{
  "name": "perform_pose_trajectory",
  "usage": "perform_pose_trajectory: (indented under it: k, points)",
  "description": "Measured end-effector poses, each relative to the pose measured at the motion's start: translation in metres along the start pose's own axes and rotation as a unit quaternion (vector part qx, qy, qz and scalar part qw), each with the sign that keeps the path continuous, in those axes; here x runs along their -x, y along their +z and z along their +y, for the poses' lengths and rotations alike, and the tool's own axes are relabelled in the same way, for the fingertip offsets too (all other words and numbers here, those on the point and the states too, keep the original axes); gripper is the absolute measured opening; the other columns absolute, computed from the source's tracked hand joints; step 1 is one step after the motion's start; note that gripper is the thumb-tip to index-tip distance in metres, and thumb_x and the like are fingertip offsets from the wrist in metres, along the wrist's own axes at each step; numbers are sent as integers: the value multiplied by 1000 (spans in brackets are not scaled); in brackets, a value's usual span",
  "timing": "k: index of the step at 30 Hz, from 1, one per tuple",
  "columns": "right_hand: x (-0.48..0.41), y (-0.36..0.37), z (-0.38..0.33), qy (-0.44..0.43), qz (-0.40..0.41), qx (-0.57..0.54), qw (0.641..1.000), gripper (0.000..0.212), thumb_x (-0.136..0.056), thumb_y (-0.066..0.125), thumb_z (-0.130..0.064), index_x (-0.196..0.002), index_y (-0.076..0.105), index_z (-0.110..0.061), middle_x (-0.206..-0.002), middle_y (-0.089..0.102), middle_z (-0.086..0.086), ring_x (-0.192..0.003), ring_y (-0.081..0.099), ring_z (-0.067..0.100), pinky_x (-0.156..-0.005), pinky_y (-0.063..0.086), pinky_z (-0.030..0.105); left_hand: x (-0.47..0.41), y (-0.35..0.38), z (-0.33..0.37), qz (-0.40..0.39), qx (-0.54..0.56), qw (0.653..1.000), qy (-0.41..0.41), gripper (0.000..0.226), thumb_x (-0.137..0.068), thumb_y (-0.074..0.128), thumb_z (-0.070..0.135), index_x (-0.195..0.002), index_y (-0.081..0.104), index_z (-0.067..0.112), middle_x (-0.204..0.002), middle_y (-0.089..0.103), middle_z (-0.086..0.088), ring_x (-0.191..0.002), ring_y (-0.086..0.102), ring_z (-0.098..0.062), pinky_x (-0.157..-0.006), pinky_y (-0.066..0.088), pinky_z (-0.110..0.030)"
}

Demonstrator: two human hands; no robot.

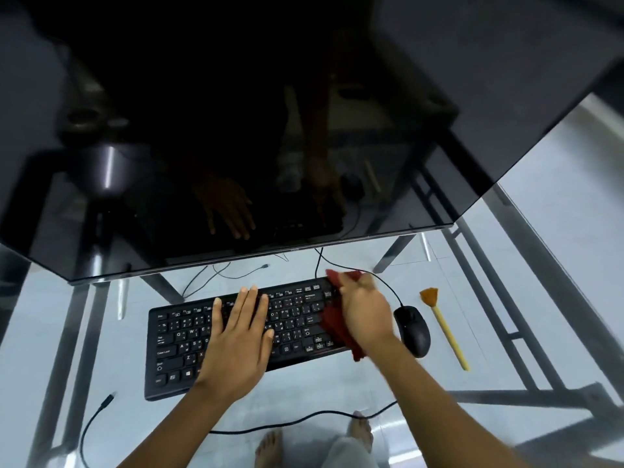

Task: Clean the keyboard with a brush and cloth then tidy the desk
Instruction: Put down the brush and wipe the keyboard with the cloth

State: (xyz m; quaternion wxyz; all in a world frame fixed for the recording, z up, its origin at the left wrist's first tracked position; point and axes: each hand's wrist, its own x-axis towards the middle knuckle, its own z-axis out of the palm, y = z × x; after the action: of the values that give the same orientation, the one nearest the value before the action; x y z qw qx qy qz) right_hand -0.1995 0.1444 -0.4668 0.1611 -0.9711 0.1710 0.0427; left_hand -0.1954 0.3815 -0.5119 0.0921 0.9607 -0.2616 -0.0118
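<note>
Head view: our right hand (366, 312) is bunched around the red cloth (335, 324), fingers curled into it, pressing it onto the right end of the keyboard (175, 342). The keyboard lies on the glass desk (337, 383), just in front of the monitor (236, 130). The hand is blurred, so we cannot make out each finger, but cloth plainly sticks out above and below the fist. It is wadded rather than spread, probably so that pressure reaches the key tops.

Our left hand (236, 336) lies flat on the middle keys, fingers straight and slightly spread, gripping nothing. We judge it is there to pin the keyboard, so that wiping does not slide it across the smooth glass.

The mouse (412, 329) sits just beside the keyboard's right end, close to our right wrist, and a wide stroke could knock it. Its cable (383, 282) curves past the cloth's top edge. The brush (445, 329) lies to the right of the mouse, untouched, bristles pointing away from us, so we take the cloth step to be the one in hand and the tidying as not yet done. The monitor's lower edge hangs near the top key row. A loose cable (98, 413) trails at the front left.
</note>
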Motion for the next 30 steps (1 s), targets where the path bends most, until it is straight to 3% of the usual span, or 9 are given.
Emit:
perform_pose_trajectory:
  k: [4,10,13,15,17,21,23,26,30]
  points:
    - [39,19,-26,-210,-45,27,976,45,-88,58,-35,-132,47,-40,-103,51,-2,-62,63,26,-57,58,32,-12,3,21,-13,8,1000,-6,62,-101,19,45,-151,25,9,-159,20,-9,-149,9,-23,-116,5,-54]
    - [-12,-6,8,5,39,22,999,40,-95,48,-24,-134,51,-32,-110,48,7,-73,65,32,-73,57,37,-11,10,15,-27,-7,1000,11,66,-101,16,51,-154,15,12,-162,9,-4,-150,-1,-18,-117,1,-50]
    - [12,15,-17,-123,7,18,992,49,-83,64,-22,-130,57,-31,-104,53,8,-59,64,31,-60,59,37,-11,9,15,-31,-2,999,10,66,-101,19,50,-153,16,10,-162,10,-5,-150,0,-19,-117,3,-51]
    - [22,20,-14,-226,-25,63,972,48,-84,53,-34,-133,54,-30,-102,53,9,-58,64,30,-57,59,37,-10,9,16,-32,-3,999,15,66,-101,20,50,-153,17,10,-161,12,-6,-150,3,-20,-117,5,-51]
    - [4,4,-1,-176,-11,53,983,49,-89,34,-41,-136,48,-38,-103,50,6,-71,64,29,-69,55,35,-10,9,15,-37,-7,999,15,66,-101,18,51,-153,16,10,-161,11,-6,-150,2,-20,-116,5,-51]
    - [-13,1,8,-32,57,46,997,44,-98,45,-27,-141,42,-37,-108,46,9,-75,66,30,-72,54,35,-9,9,15,-40,-15,999,9,66,-102,16,51,-153,14,10,-162,9,-6,-150,0,-21,-116,2,-51]
    - [15,13,-18,-126,-21,46,991,58,-92,56,-29,-144,34,-37,-112,44,8,-71,66,32,-69,56,37,-9,10,14,-37,-11,999,9,66,-102,18,50,-153,16,9,-162,10,-6,-150,1,-21,-117,3,-51]
    - [39,18,-7,-240,-35,89,966,56,-82,68,-26,-135,50,-32,-97,56,7,-51,62,24,-46,53,31,-10,9,14,-36,-6,999,15,66,-102,19,50,-153,18,9,-161,12,-6,-150,3,-21,-116,4,-51]
    - [24,5,27,-26,40,-24,999,38,-98,32,-50,-130,51,-41,-105,59,-4,-65,62,18,-50,52,21,-10,10,14,-28,-10,1000,10,65,-102,19,50,-153,17,9,-161,13,-7,-150,3,-21,-116,5,-51]
